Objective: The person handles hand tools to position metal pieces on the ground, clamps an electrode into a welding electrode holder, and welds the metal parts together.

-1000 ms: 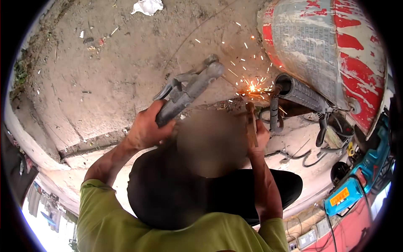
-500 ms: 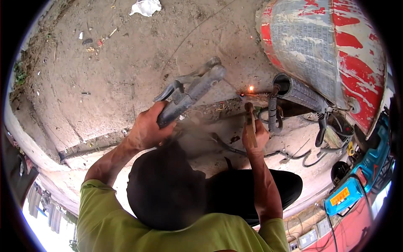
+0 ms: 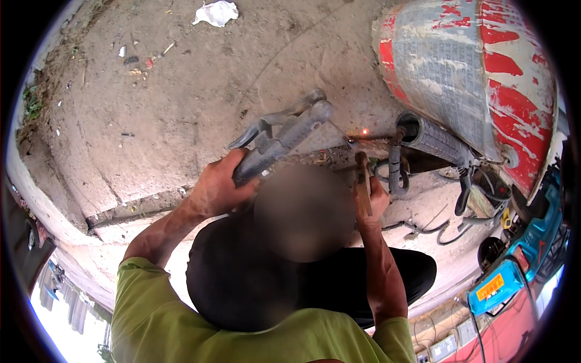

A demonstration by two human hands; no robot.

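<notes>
My left hand (image 3: 218,184) is wrapped round the grey handle of a welding electrode holder (image 3: 275,145), with its lever on the far side. From its far end a thin electrode rod (image 3: 338,129) slants down to the right, toward a rusty metal piece (image 3: 375,145) on the ground. A small orange glow (image 3: 365,131) shows just beyond the rod's tip. My right hand (image 3: 375,199) is closed round a brown, worn stick-like tool (image 3: 362,181) with a rounded upper end, just nearer than the metal. A dark blurred patch covers the middle, hiding the ground between my hands.
A large red-and-grey drum (image 3: 442,72) lies at the far right. Next to it is a grey ribbed tube (image 3: 433,139) with a dark open end. Black cable (image 3: 445,233) loops on the ground, and a blue machine (image 3: 490,290) stands at the right. White scrap (image 3: 216,13) lies far off.
The orange spark has shrunk and dimmed. The electrode holder has shifted slightly right, while both hands keep their grips. The dark blurred patch now spreads further between my arms.
</notes>
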